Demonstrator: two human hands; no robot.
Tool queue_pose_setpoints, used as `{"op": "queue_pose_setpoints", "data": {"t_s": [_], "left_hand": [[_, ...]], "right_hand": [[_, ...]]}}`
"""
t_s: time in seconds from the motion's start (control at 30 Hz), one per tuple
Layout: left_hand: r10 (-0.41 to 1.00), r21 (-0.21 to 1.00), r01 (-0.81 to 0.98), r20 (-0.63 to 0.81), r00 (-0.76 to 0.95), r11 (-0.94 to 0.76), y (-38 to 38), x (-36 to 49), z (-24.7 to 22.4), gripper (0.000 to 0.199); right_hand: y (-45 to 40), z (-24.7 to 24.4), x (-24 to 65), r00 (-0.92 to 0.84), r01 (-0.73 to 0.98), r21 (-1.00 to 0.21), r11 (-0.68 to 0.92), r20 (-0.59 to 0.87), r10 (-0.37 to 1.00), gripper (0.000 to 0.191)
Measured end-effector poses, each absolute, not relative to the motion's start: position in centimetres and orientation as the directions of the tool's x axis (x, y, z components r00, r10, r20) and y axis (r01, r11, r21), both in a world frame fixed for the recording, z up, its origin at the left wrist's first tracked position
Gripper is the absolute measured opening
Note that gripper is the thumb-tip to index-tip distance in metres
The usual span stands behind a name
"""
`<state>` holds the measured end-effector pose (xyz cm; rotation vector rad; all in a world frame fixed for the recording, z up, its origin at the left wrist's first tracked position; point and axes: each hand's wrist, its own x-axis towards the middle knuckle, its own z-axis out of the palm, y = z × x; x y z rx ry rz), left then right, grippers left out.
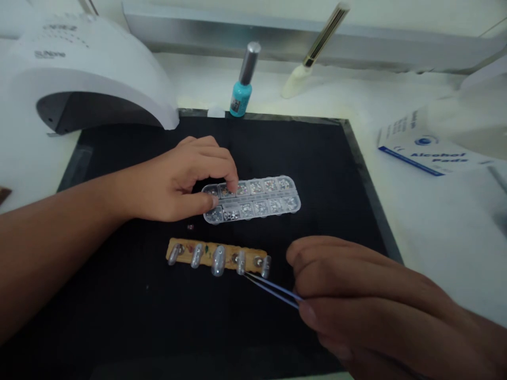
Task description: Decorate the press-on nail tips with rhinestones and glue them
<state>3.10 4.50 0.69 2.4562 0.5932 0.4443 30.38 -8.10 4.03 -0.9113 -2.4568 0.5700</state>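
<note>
My left hand (186,177) rests at the left end of a clear compartment case (261,199), with thumb and index finger on it. Small gems fill the case's sections. Below it lies a wooden strip (209,255) bearing several glittery silver nail tips (218,260). My right hand (348,295) pinches thin tweezers (279,292), whose points touch or nearly touch the lower end of the fourth nail tip from the left. Whether a gem sits between the points is too small to tell.
A white nail lamp (114,58) stands at the upper left. Behind the black mat (309,142) are a turquoise polish bottle (241,97) and a pale bottle with a gold cap (297,79). An alcohol pads box (435,142) lies at the right.
</note>
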Motion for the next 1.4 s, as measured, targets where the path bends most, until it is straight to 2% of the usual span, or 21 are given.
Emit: {"op": "queue_pose_setpoints", "data": {"t_s": [0.13, 0.27, 0.47, 1.2, 1.4], "left_hand": [[0.501, 0.596, 0.313, 0.176, 0.848, -0.739, 4.5, 3.0, 0.7, 0.025], [0.505, 0.598, 0.31, 0.187, 0.843, -0.739, 4.4, 3.0, 0.6, 0.024], [0.504, 0.6, 0.312, 0.179, 0.845, -0.736, 4.5, 3.1, 0.7, 0.024], [0.504, 0.598, 0.31, 0.186, 0.843, -0.739, 4.4, 3.1, 0.6, 0.024], [0.5, 0.599, 0.307, 0.184, 0.846, -0.74, 4.5, 3.0, 0.7, 0.024]], "right_hand": [[-7.9, 4.1, 30.1, -0.659, 0.491, -0.54, 0.684, 0.283, 0.696, 0.005], [-7.1, 4.2, 30.1, -0.688, 0.412, -0.6, 0.686, 0.288, 0.666, 0.016], [-6.3, 3.9, 29.9, -0.741, 0.317, -0.623, 0.715, 0.308, 0.596, 0.013], [-6.4, 4.0, 30.3, -0.767, 0.341, -0.605, 0.72, 0.264, 0.585, 0.02], [-6.5, 4.0, 30.1, -0.751, 0.332, -0.618, 0.713, 0.284, 0.596, 0.015]]}}
